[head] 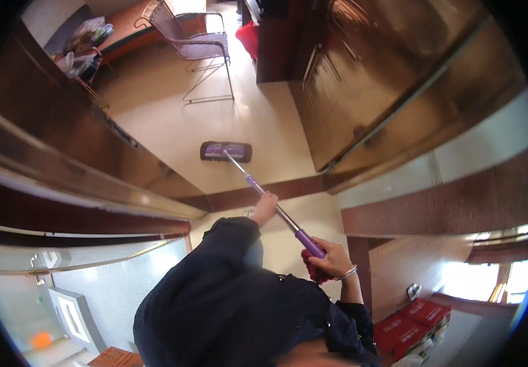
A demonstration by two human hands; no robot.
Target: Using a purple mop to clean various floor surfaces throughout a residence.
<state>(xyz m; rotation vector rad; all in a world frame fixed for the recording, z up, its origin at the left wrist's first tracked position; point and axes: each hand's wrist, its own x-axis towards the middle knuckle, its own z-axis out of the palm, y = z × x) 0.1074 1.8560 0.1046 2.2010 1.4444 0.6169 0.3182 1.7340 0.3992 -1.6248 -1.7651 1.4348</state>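
Note:
A flat mop with a purple head [225,152] and a dark fringed pad lies on the light tiled floor, just beyond a brown threshold strip. Its metal and purple handle [287,219] slants back toward my body. Partway along the shaft, my left hand [265,209] is wrapped around it. My right hand [331,259], with a bracelet at the wrist, grips the purple grip at the upper end. Beneath that hand shows a dark red textured item [315,270], partly hidden; whether it is held cannot be told.
Past the mop stands a woven armchair [204,46] with thin metal legs. Brown door panels [369,124] flank the doorway. Plastic bags [80,64] rest at the far left. Red boxes [406,328] sit low on the right, opposite a frosted glass panel [112,280].

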